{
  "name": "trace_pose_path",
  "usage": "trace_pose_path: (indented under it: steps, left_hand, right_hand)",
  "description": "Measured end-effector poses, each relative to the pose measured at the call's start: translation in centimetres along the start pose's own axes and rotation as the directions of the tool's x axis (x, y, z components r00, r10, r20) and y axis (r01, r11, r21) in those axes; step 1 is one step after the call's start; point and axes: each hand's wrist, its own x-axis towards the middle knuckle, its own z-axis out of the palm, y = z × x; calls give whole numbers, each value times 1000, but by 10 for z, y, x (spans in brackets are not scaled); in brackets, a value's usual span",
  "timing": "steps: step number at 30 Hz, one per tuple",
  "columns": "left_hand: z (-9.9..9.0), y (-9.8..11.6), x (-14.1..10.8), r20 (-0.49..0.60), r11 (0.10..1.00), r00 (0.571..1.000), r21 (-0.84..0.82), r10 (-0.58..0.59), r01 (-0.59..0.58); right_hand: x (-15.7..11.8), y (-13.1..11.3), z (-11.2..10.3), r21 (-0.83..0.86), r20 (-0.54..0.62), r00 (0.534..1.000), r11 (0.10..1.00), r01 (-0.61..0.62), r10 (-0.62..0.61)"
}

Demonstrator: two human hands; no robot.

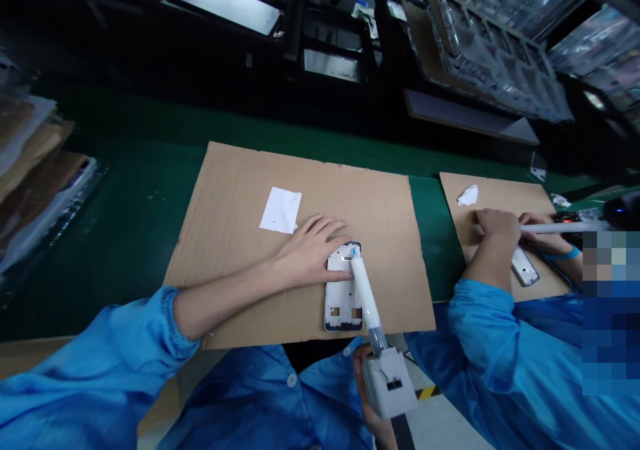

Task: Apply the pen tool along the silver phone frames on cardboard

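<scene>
A white phone frame (343, 297) lies flat on a cardboard sheet (240, 190) in front of me. My left hand (313, 250) rests on its upper left edge, fingers spread, pressing it down. My right hand (373, 407), low in view and mostly hidden, grips a grey dispenser gun (389, 382) with a long white syringe barrel (364, 293). The barrel's tip (354, 253) touches the top end of the phone frame.
A white paper square (281, 210) lies on the cardboard, left of my hand. At the right a co-worker's hand (495, 227) works with a similar white barrel (560, 227) on a second cardboard sheet (500, 190). Green belt (125, 223) surrounds the sheets. Clear plastic trays (500, 57) stand behind.
</scene>
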Motion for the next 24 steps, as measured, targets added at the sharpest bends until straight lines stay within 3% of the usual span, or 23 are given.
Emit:
trace_pose_path:
  steps: [24]
  left_hand:
    - [4, -2, -1, -5, 1000, 1000, 23, -1, 2]
  right_hand:
    - [-10, -3, -11, 14, -3, 1000, 1000, 25, -25]
